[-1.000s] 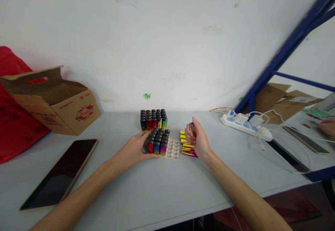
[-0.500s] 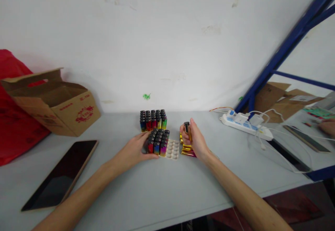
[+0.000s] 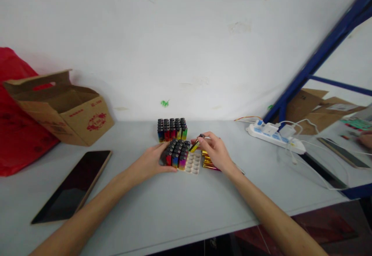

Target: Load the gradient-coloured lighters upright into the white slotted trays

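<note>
My left hand (image 3: 154,158) curls round the left side of a block of black-topped, colourful lighters (image 3: 178,153), thumb in front and fingers behind. They stand upright in a pale tray (image 3: 193,164) whose right-hand round hollows show bare. Between the fingertips of my right hand (image 3: 216,151) is a yellow lighter (image 3: 194,146), tilted, its lower end over the tray beside the standing ones. Several shiny gold and reddish lighters (image 3: 209,163) lie on the table under my right hand, partly covered by it.
Behind stands a second block of lighters (image 3: 172,130). At left are a tablet (image 3: 71,186), an open cardboard box (image 3: 84,120) and a red bag (image 3: 23,132). A power strip (image 3: 274,136) with cables lies at right, near a blue frame (image 3: 314,62) and another person's hand (image 3: 365,138).
My right hand has brought the lighter left from above the loose lighters to the tray, turning it from upright to slanted. My left hand keeps its place on the block.
</note>
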Demonstrator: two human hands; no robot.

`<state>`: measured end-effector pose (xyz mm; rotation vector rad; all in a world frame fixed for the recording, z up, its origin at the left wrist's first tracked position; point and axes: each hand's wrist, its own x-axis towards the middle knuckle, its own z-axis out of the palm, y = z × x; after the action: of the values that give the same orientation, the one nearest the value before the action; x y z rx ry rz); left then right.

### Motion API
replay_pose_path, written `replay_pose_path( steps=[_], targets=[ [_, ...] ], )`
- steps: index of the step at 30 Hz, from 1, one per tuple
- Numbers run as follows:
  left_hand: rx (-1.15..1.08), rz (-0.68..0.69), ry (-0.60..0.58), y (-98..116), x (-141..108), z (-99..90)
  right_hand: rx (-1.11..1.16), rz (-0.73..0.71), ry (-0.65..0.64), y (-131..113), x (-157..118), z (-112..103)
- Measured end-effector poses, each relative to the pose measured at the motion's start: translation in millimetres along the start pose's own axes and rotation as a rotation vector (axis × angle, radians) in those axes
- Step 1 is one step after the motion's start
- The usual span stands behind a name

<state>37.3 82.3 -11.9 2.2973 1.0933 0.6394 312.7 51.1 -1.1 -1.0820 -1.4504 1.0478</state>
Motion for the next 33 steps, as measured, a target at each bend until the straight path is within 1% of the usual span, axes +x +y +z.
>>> replay_pose_path(
  steps=[3,4,6,10,14,18,21,23,25,26,28,31,33],
  targets=[
    [0.002,-0.010,0.004,0.4,-0.5,0.6,-0.316,-0.066,0.023,2.6,-0.6,-2.0],
    [0.001,-0.013,0.007,0.3,-0.6,0.8,-0.390,-0.091,0.018,2.4,-0.9,-2.8],
    [-0.002,-0.010,0.008,-0.1,-0.6,1.2,-0.466,-0.139,-0.014,0.7,-1.6,-4.6],
    [-0.011,0.004,0.021,-1.0,-0.3,2.0,-0.501,-0.190,-0.096,-3.2,-3.3,-5.9],
    [-0.021,0.007,0.025,-0.5,-0.3,1.9,-0.504,-0.211,-0.107,-3.6,-4.8,-3.8],
    [-0.014,-0.001,0.021,0.6,-0.4,0.7,-0.499,-0.188,-0.140,0.9,-4.4,-2.5],
    [-0.012,-0.010,0.012,0.8,-0.6,0.3,-0.564,-0.212,-0.180,1.2,-4.2,-3.4],
    [-0.004,-0.010,0.014,0.5,-1.0,0.4,-0.601,-0.238,-0.210,-3.0,-4.0,-6.7],
    [0.006,-0.007,0.018,0.2,-1.5,0.6,-0.616,-0.253,-0.216,-9.3,-3.0,-14.6],
    [0.011,-0.004,0.024,0.0,-1.7,0.7,-0.626,-0.253,-0.192,-12.2,-1.8,-20.6],
    [0.017,0.002,0.031,-0.6,-2.0,0.7,-0.667,-0.240,-0.084,-15.1,1.9,-37.0],
    [0.027,0.000,0.030,-1.5,-1.7,0.8,-0.805,-0.211,0.097,-9.7,9.3,-67.9],
    [0.033,-0.007,0.023,-2.0,-1.3,0.9,-0.939,-0.175,0.140,-1.7,13.0,-87.8]
  ],
)
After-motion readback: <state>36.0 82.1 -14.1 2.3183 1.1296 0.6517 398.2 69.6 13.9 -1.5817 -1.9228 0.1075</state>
